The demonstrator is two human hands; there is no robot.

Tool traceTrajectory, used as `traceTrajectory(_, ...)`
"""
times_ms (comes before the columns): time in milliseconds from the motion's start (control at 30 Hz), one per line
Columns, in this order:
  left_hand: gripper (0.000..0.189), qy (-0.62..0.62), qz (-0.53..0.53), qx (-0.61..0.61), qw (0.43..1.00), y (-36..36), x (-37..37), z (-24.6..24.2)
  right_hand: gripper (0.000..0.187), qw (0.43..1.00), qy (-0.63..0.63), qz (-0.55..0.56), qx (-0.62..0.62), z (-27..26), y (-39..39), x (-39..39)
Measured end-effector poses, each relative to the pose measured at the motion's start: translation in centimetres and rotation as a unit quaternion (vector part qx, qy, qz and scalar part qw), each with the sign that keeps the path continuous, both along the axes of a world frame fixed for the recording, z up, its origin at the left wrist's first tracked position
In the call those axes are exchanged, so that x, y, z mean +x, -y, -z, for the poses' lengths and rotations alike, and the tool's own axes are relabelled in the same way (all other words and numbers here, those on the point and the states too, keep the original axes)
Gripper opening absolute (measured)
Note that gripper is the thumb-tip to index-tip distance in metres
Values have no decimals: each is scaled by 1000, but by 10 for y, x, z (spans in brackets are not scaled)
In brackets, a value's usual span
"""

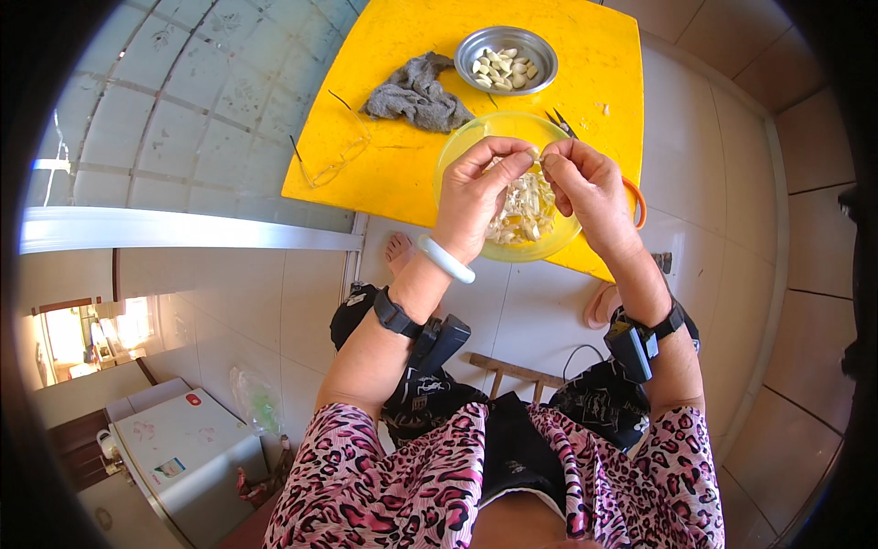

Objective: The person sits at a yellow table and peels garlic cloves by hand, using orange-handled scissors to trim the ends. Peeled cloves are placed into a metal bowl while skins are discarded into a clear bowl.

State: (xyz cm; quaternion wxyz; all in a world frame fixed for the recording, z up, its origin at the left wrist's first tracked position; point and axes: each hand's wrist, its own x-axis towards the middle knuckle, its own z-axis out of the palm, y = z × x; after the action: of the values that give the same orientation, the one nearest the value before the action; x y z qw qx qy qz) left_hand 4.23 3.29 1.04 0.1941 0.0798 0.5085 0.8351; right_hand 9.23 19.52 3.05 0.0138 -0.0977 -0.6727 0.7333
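My left hand (483, 189) and my right hand (590, 185) meet fingertip to fingertip over a translucent yellow-green plastic bowl (461, 147). A small pale piece, probably a garlic clove (536, 156), is pinched between the fingers of both hands, mostly hidden by them. Pale peelings (525, 209) lie in the plastic bowl beneath. Beyond it stands a steel bowl (464, 55) holding several whitish peeled cloves (504, 68). Scissors (562, 123) lie partly under my right hand, with an orange handle (638, 202) showing to its right.
A grey cloth (418, 96) and eyeglasses (336, 161) lie on the yellow table (405, 34). Glass panels (185, 103) with a metal frame stand to the left. Below the table are my feet and a wooden stool (518, 370). A white refrigerator (185, 439) is at lower left.
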Motion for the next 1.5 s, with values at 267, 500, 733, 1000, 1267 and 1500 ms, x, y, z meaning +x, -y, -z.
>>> traceTrajectory(267,17,37,-2,19,999,11,-9,-5,22,996,18,-53,74,13,-8,-2)
traceTrajectory(500,16,29,-31,-12,999,9,-7,-1,13,994,-27,38,99,0,10,0)
traceTrajectory(733,7,-153,-71,-113,979,-2,-1,2,12,980,-104,73,156,6,7,-3)
traceTrajectory(1000,13,-303,-73,-254,916,0,2,0,5,960,-113,33,255,4,1,0)
traceTrajectory(1267,10,-76,5,-87,993,4,0,-2,9,991,-51,46,117,5,-3,-4)
traceTrajectory(1500,14,11,-10,16,1000,6,-3,-7,20,967,-141,-4,211,3,7,0)
